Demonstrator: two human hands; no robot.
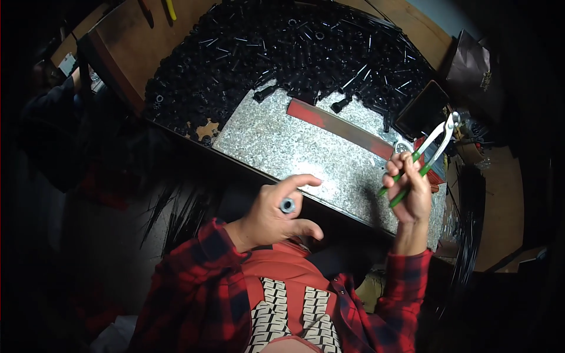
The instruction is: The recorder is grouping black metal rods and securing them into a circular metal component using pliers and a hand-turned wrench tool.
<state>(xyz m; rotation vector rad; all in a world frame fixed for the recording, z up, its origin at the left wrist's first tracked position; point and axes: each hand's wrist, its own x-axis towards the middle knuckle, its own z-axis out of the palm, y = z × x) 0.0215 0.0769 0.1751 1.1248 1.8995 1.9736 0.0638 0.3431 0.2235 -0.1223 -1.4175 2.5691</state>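
A short grey cylinder (287, 205) with a dark hole in its end sits in the curled fingers of my left hand (268, 215). That hand's thumb and forefinger stand apart, with nothing between them. In my right hand (415, 194) is a pair of long-nosed silver pincers (435, 141) with green handles, tilted up and to the right. Its handles are spread a little, with my fingers around them. Below both hands is a speckled grey worktop (265, 138). A flat red and grey-brown bar (341, 128) lies across it, just beyond the right hand.
A large heap of black tubular parts (282, 47) covers the far side, with a few strays in front. A dark flat rectangular device (424, 109) leans at right, near a dark bag (468, 65). Thin black strips (468, 229) hang at the right. A wooden board (120, 41) borders the left.
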